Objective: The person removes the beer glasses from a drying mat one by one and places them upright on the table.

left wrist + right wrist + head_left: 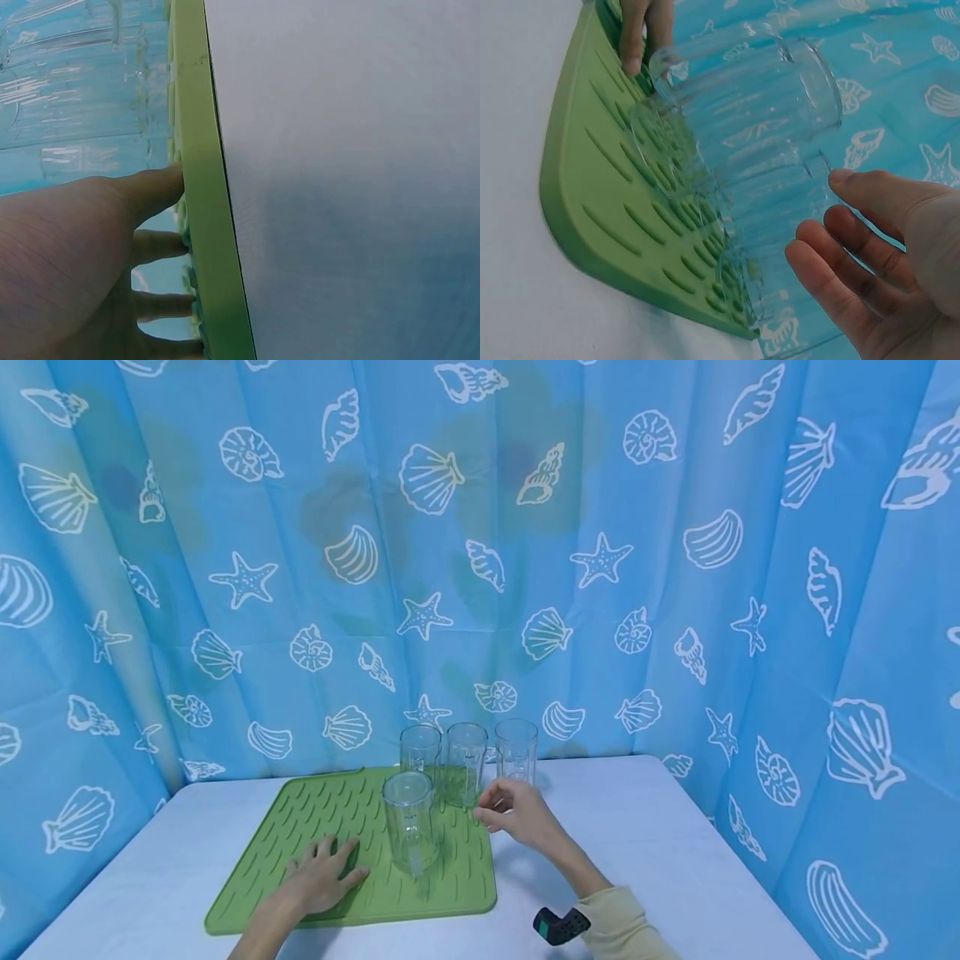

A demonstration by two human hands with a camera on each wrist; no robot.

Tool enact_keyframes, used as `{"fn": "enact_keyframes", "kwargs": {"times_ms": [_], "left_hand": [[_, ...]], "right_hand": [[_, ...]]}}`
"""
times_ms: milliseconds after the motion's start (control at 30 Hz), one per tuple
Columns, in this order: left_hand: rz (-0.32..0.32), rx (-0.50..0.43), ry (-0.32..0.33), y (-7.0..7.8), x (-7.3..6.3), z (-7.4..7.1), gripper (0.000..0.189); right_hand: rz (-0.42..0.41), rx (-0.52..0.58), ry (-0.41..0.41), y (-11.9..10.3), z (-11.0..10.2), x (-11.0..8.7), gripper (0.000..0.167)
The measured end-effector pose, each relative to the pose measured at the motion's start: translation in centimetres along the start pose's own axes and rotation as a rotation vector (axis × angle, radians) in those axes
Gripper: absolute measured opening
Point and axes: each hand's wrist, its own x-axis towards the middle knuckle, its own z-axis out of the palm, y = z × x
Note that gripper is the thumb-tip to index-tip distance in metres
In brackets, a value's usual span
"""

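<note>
Clear glass mugs stand on and beside a green ridged mat (322, 818). A front mug (411, 822) stands upright on the mat, between my two hands. Behind it are a back-left mug (420, 743) and a middle mug (465, 760), with a right mug (516, 745) at the mat's far right corner. My left hand (318, 877) rests on the mat's near part, fingers spread. Loosely bent, the fingers of my right hand (885, 262) are near the mugs, with nothing seen between thumb and fingers. Whether the thumb touches a mug handle, I cannot tell.
The mat lies on a table with a white cloth (600, 835). A blue curtain (480, 568) printed with white shells and starfish hangs behind the table and along its sides. A black strap (561, 927) shows at my right sleeve.
</note>
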Motion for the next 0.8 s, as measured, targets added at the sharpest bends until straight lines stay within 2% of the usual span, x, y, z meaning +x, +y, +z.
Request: {"fn": "enact_keyframes", "kwargs": {"times_ms": [367,600,667,800], "left_hand": [[-0.001,-0.007,0.005,0.2,-0.1,-0.2,0.065],[0.005,0.0,0.012,0.1,-0.1,-0.1,0.067],[0.006,0.0,0.012,0.1,-0.1,-0.1,0.067],[0.006,0.001,0.008,0.3,-0.3,-0.2,0.067]], "right_hand": [[-0.021,0.055,-0.064,-1.0,1.3,-0.1,0.021],[0.005,0.101,-0.117,-1.8,2.4,-0.2,0.02],[0.014,0.102,-0.13,-2.7,2.7,-0.5,0.019],[0.01,0.119,-0.172,-3.1,3.6,-0.8,0.024]]}}
